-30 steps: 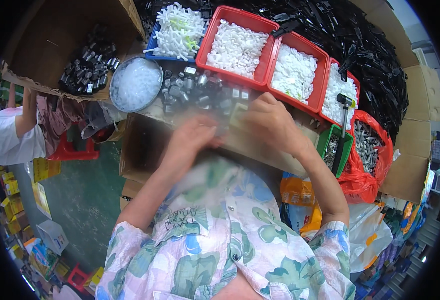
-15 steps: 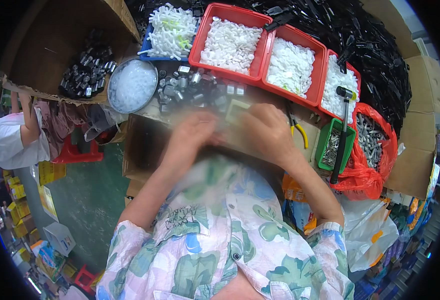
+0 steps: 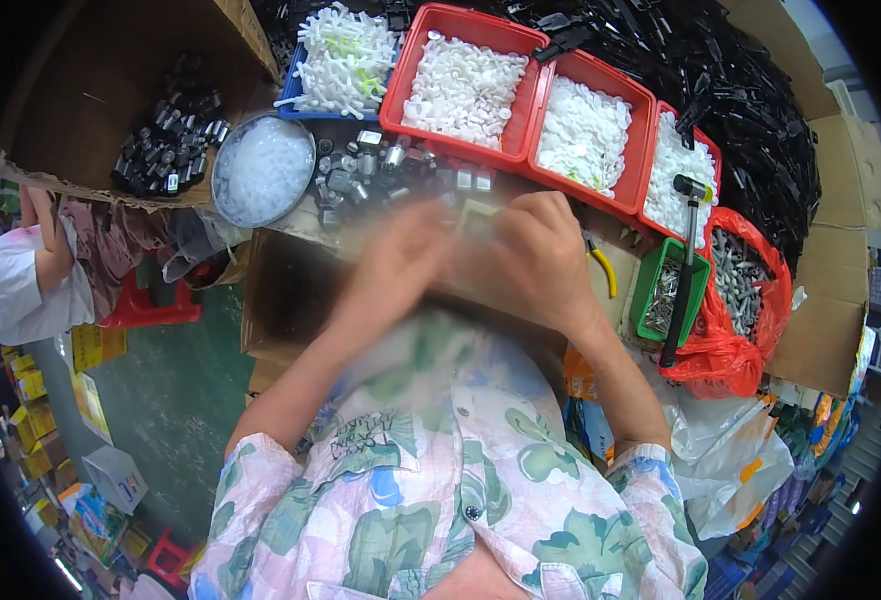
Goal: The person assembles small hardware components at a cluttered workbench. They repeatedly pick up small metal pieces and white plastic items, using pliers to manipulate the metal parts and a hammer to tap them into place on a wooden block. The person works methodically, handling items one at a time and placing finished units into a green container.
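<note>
My left hand (image 3: 406, 250) is smeared by motion above the near edge of the worktable (image 3: 601, 232), so its fingers cannot be read. Close beside it, my right hand (image 3: 543, 250) has its fingers curled inward; whatever they grip is hidden by the hand and blur. Between the two hands, just beyond them, shows a small pale block (image 3: 477, 212). Past my left hand lie loose dark and silvery metal-looking parts (image 3: 356, 178). A yellow-handled tool, probably pliers (image 3: 601, 268), rests to the right of my right hand.
Red trays (image 3: 533, 158) of small white pieces line the back, beside a blue tray (image 3: 289, 105) of white sticks. A round tub (image 3: 264, 170) stands left, near a cardboard box (image 3: 51, 120). A hammer (image 3: 690, 260) leans across a green tray (image 3: 644, 300); a red bag (image 3: 776, 305) stands beside it.
My left hand has shifted right, nearer my right hand, and stays blurred. My right hand has moved only slightly, its fingers still curled.
</note>
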Action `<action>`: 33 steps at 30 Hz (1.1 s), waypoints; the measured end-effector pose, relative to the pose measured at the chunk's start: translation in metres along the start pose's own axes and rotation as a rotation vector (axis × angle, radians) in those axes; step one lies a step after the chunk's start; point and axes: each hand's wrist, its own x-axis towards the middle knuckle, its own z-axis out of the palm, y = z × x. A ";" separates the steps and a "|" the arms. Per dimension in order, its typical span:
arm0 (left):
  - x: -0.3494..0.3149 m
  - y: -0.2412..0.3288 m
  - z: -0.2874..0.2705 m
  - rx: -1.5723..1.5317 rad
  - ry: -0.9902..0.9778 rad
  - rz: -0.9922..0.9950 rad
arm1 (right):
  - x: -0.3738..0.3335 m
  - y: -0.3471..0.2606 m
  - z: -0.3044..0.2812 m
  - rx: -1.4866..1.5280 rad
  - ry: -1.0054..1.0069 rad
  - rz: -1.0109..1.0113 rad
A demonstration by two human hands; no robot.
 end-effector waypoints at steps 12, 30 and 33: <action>0.010 -0.006 0.006 0.947 0.063 0.717 | 0.004 0.003 -0.003 -0.096 -0.109 0.054; 0.025 -0.021 -0.006 1.378 -0.064 1.062 | 0.002 0.003 -0.002 -0.152 -0.081 -0.038; 0.026 -0.014 -0.005 1.373 -0.096 1.062 | -0.005 -0.001 -0.016 -0.120 -0.043 -0.007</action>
